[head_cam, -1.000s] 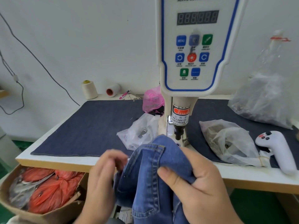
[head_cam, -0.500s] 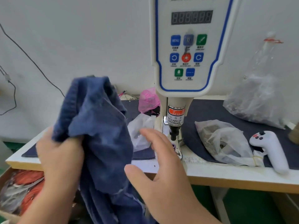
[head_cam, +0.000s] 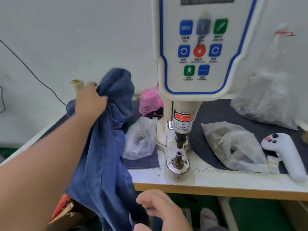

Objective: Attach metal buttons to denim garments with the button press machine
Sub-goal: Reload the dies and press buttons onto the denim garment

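My left hand (head_cam: 90, 99) grips a blue denim garment (head_cam: 106, 147) and holds it out over the left part of the table, toward the back; the cloth hangs down past the front edge. Below that edge, my right hand (head_cam: 160, 212) hovers with loosely curled fingers and holds nothing, close to the hanging cloth. The white button press machine (head_cam: 198, 52) stands mid-table. Its punch (head_cam: 180, 139) is raised above the bare lower die (head_cam: 178, 158).
Clear plastic bags of metal parts lie left (head_cam: 140, 140) and right (head_cam: 233, 147) of the machine, with a bigger bag (head_cam: 270, 97) at the back right and a pink bag (head_cam: 150, 100) behind. A white controller (head_cam: 283, 152) lies at the right. A thread cone (head_cam: 76, 85) stands at the back left.
My left hand has carried the denim from in front of the die up and out to the left back of the table. My right hand let go and dropped below the table edge.
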Action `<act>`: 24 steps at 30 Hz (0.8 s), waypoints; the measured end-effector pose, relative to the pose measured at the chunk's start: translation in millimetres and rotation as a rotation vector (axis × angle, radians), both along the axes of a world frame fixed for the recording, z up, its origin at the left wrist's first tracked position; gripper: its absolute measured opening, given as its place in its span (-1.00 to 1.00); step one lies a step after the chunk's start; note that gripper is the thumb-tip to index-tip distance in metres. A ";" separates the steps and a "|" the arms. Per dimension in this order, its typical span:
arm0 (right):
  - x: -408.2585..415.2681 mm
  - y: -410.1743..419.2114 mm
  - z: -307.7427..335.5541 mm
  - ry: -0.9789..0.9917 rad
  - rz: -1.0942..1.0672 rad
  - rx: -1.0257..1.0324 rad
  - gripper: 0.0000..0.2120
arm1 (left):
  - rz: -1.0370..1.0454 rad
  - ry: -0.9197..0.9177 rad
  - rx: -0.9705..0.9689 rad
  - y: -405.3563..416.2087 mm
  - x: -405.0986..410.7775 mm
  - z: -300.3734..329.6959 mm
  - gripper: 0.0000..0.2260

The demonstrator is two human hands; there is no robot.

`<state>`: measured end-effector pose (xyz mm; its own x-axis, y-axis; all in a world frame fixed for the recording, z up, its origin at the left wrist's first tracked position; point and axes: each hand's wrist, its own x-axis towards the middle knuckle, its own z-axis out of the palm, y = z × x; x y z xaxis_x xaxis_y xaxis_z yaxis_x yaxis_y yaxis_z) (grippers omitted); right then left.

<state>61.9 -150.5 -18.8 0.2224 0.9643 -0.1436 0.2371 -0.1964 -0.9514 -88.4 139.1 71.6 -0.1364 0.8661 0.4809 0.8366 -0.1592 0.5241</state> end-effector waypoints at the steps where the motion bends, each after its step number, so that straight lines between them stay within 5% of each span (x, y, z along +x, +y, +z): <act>1: 4.8 -4.5 -3.5 0.101 0.136 -0.049 -0.70 | -0.005 0.100 -0.002 -7.2 8.0 -10.8 -0.61; 2: 10.4 -1.6 2.0 0.092 0.150 -0.039 -0.93 | -0.034 0.213 0.046 -14.8 17.3 -25.6 -0.61; 6: 41.2 -12.6 -2.0 -0.055 0.066 0.175 -0.80 | -0.434 0.447 0.343 -45.2 44.1 -54.5 -0.85; 9: 81.6 -6.0 -3.9 -0.114 -0.221 0.372 -0.83 | -0.588 0.719 0.049 -54.8 51.3 -76.9 -0.86; 13: 136.7 37.6 5.0 -0.469 -0.392 0.399 -0.84 | -0.539 0.713 -0.144 -52.2 51.4 -84.5 -0.86; 18: 139.4 56.2 -18.2 -0.865 -0.288 0.232 -0.91 | -0.580 0.698 -0.266 -51.8 51.5 -82.4 -0.87; 24: 141.2 54.8 -20.6 -0.897 -0.262 0.245 -0.89 | -0.628 0.581 -0.324 -58.4 52.2 -79.7 -0.78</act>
<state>203.1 -95.7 -39.3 0.3636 0.8492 0.3830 0.8725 -0.1664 -0.4594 -36.2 80.7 -8.1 0.5932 0.8037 0.0468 0.7919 -0.5930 0.1459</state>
